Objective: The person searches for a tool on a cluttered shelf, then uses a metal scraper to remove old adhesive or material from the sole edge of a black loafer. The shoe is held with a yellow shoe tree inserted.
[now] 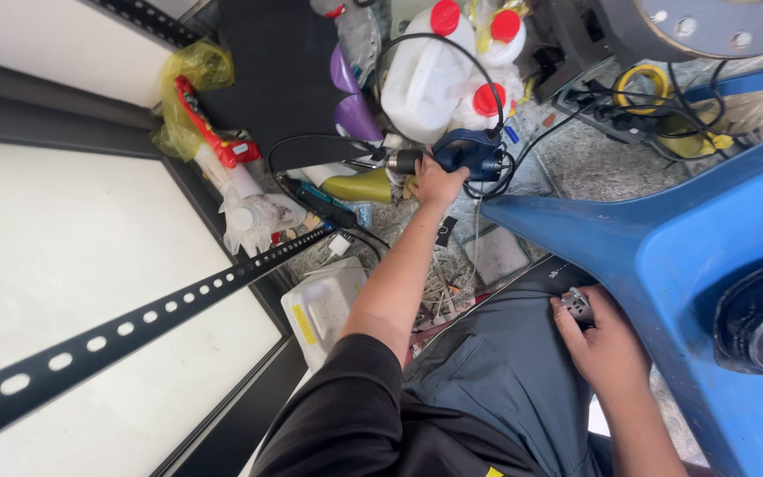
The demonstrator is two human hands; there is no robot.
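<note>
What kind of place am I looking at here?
Likely a workshop or repair site: the left hand holds a blue power tool, white jugs and cables litter the floor, beside a perforated rail.

Several white plastic jugs with red screw caps [430,75] stand clustered at twelve o'clock, touching one another. At ten o'clock lies a crumpled yellow plastic bag [189,75], and just beside it a long red-and-white sealant tube [222,155] slants down towards the centre. An olive-green squeezed tube [359,186] lies just left of centre. At seven o'clock from centre sits a white rectangular plastic container [324,309], with a small yellow label [304,325] on its near side; its print is too small to tell.
</note>
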